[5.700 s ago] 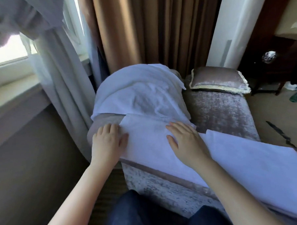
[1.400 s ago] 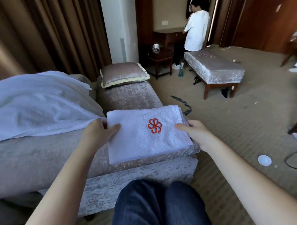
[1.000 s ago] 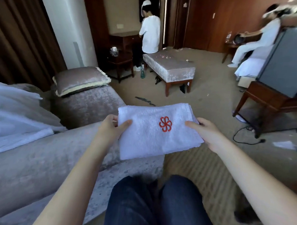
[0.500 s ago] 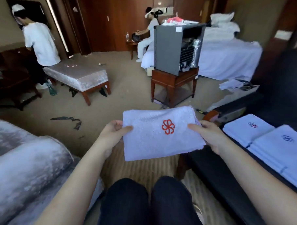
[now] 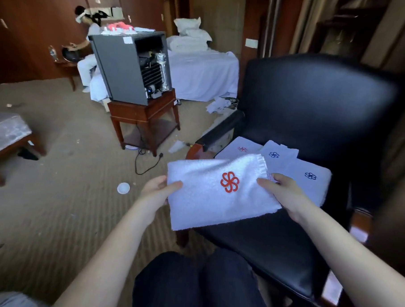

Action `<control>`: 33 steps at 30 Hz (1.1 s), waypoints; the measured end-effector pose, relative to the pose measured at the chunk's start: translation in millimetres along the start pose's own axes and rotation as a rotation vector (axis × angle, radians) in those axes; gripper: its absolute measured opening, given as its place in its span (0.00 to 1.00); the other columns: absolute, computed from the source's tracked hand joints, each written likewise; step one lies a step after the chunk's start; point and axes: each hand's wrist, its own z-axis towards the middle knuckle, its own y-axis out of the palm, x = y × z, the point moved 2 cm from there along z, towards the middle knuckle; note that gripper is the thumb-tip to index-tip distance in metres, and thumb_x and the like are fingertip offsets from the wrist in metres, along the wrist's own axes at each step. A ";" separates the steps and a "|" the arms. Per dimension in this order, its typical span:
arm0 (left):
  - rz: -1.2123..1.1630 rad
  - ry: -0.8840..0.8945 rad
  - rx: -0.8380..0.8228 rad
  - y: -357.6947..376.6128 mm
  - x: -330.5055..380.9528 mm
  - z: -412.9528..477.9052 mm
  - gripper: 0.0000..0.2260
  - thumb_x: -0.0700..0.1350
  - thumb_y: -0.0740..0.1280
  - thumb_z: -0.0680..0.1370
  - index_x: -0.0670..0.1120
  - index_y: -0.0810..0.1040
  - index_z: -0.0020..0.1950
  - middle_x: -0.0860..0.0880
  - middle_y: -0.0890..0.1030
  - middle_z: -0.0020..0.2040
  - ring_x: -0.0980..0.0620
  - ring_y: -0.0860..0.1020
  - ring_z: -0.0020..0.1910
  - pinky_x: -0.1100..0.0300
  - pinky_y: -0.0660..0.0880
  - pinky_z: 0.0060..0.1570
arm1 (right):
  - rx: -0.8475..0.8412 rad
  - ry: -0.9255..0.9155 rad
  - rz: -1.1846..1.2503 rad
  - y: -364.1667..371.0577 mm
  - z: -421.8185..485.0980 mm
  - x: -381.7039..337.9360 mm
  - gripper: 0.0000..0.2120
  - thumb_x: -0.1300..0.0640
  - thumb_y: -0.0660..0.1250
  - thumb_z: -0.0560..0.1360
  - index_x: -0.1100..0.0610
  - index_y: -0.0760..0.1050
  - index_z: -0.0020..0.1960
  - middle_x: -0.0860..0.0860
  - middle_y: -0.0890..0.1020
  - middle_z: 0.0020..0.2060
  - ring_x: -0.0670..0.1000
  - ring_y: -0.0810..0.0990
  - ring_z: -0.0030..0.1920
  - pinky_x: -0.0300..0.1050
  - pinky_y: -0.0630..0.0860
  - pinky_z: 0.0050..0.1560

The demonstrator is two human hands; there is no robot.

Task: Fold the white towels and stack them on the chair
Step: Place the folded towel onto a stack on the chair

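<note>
The white towel [image 5: 206, 200] is soft, nubbly terry cloth with a stitched red emblem, the chair [image 5: 315, 107] is smooth black leather-like upholstery with a dull sheen and polished wood arms, the carpet [image 5: 55, 205] is matt and ribbed, and the small table [image 5: 138, 113] is glossy reddish wood.

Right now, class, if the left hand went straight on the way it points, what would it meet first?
Probably the chair's padded armrest, past the folded towel the left hand holds; depth is unclear.
</note>
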 end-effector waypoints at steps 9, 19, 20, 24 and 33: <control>-0.033 -0.102 -0.143 59.1 -32.2 34.4 0.13 0.45 0.72 0.75 0.52 0.77 0.59 0.50 0.83 0.52 0.50 0.82 0.52 0.52 0.79 0.52 | 0.130 0.089 -0.120 -37.9 12.8 43.5 0.04 0.50 0.66 0.76 0.50 0.75 0.49 0.46 0.78 0.37 0.44 0.76 0.34 0.36 0.69 0.33; -0.176 -0.217 -0.033 84.2 -59.9 112.4 0.10 0.47 0.70 0.77 0.54 0.76 0.58 0.51 0.83 0.53 0.50 0.82 0.52 0.53 0.78 0.49 | -0.195 0.126 -0.127 -34.7 93.3 42.6 0.15 0.51 0.71 0.72 0.47 0.75 0.58 0.45 0.84 0.50 0.47 0.83 0.52 0.43 0.79 0.51; -0.191 -0.218 -0.025 86.2 -60.1 122.8 0.09 0.46 0.69 0.78 0.53 0.76 0.58 0.50 0.83 0.53 0.50 0.82 0.52 0.54 0.78 0.47 | -0.238 0.129 -0.107 -36.5 105.2 41.9 0.19 0.52 0.72 0.70 0.46 0.74 0.60 0.45 0.84 0.51 0.47 0.83 0.53 0.46 0.79 0.55; -0.223 -0.237 -0.081 98.6 -60.8 169.5 0.11 0.43 0.69 0.78 0.50 0.76 0.59 0.49 0.84 0.53 0.49 0.83 0.52 0.54 0.79 0.45 | -0.114 0.136 -0.090 -48.0 172.8 41.9 0.27 0.55 0.73 0.68 0.44 0.70 0.65 0.51 0.83 0.52 0.52 0.82 0.53 0.52 0.77 0.60; -0.273 -0.225 -0.188 156.2 -64.4 288.9 0.23 0.39 0.72 0.75 0.52 0.69 0.66 0.49 0.83 0.54 0.52 0.84 0.47 0.58 0.81 0.37 | 0.275 0.016 -0.007 -67.1 337.1 34.3 0.20 0.61 0.75 0.70 0.54 0.73 0.58 0.51 0.79 0.47 0.50 0.78 0.44 0.40 0.75 0.40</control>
